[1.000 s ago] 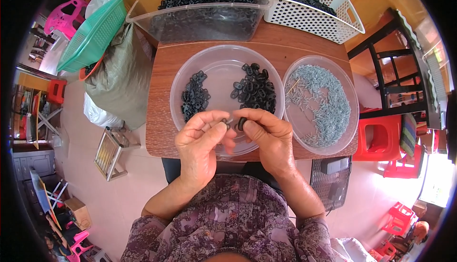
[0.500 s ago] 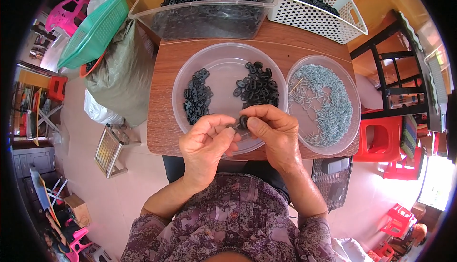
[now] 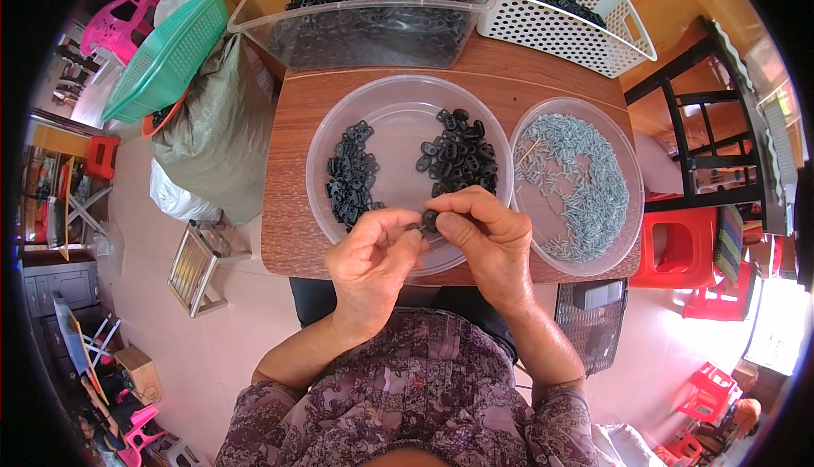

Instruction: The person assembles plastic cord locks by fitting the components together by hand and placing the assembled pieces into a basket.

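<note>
While pinching black part (image 3: 429, 218) as before, left hand (image 3: 370, 265) and right hand (image 3: 487, 242) joined at fingertips over bowl (image 3: 398, 119), slightly nearer table (image 3: 288, 170) edge.

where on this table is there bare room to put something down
Free patches: the wood strip on the table left of the clear bowl, and the bowl's bare middle between its two black piles. Crowded: the screw bowl, the back edge under the clear tub and white basket, and the near edge, where both hands work.
</note>
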